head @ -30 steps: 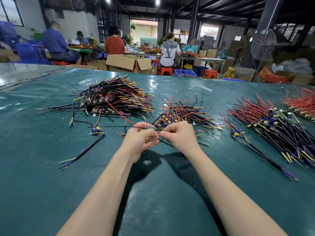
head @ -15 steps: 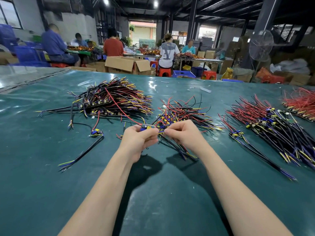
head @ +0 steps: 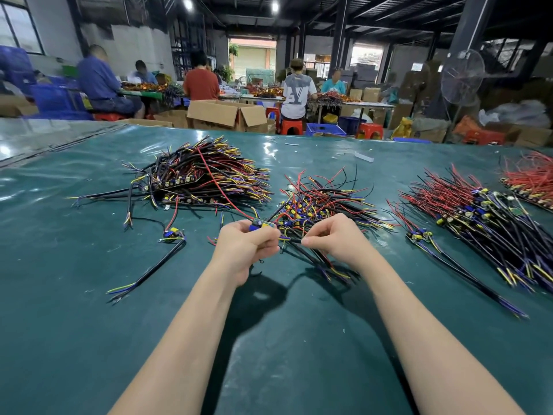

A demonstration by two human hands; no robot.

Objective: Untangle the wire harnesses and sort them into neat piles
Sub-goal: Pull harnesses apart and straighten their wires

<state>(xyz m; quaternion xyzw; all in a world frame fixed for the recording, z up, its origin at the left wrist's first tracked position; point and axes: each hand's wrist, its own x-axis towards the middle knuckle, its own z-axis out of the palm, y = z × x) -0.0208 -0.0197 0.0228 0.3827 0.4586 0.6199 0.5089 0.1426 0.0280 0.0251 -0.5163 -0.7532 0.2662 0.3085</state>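
Head view: left hand [head: 248,247] grips one harness [head: 261,225] at its component end; right hand [head: 335,238] pinches its lead, at the near edge of the tangled pile [head: 323,199]. Step: separation. Next, probably: ease the leads free without snagging.

Dark green sheet-covered bench [head: 89,324]: smooth, glossy, plastic-looking, bright reflections. Red, black, yellow, blue wire harnesses [head: 323,202]: thin plastic insulation, slight sheen. Open brown cardboard box [head: 221,113]: matt, papery. Red stool [head: 291,127]: shiny plastic. Round fan grille [head: 462,74]: metal wire.
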